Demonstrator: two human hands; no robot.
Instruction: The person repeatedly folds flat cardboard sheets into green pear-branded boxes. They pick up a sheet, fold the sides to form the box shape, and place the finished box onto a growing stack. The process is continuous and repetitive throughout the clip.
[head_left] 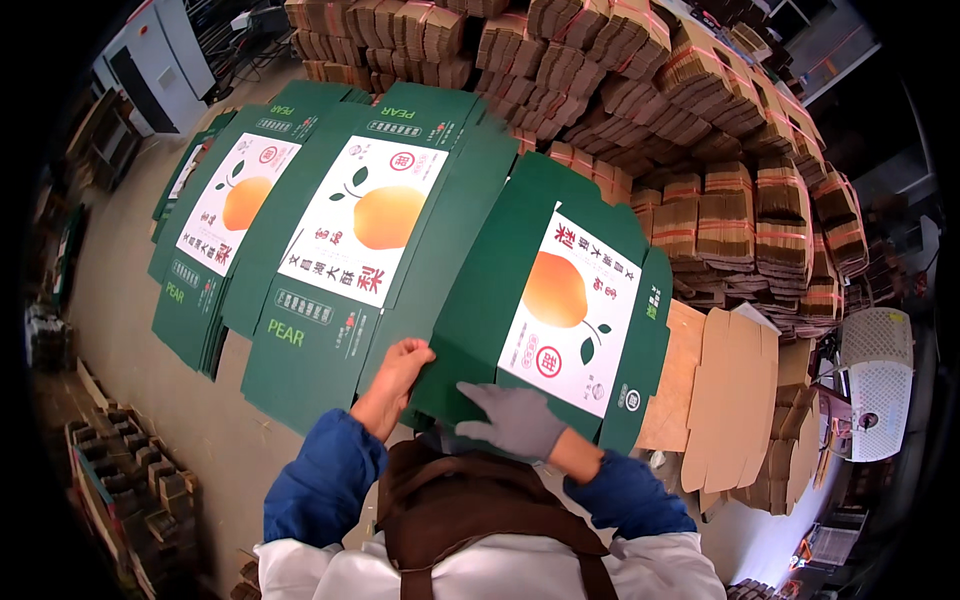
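A flat green cardboard box blank (478, 318) with a white panel and an orange-yellow pear picture lies right in front of me. My left hand (396, 374), bare, has its fingers closed on the near left corner of this blank. My right hand (516, 420) wears a grey glove and rests on the blank's near edge, fingers stretched out and apart. Just to the left, a second green box blank (422, 262) with the same kind of picture lies on a stack, its panel turned the other way. The undersides of the blanks are hidden.
More stacked green blanks (190, 315) stand farther left. Bundles of brown cardboard (725, 215), tied with pink strapping, are piled high behind and to the right. Beside my blank lie a wooden board (668, 400) and plain brown cardboard sheets (735, 395). A white perforated chair (880, 410) stands far right.
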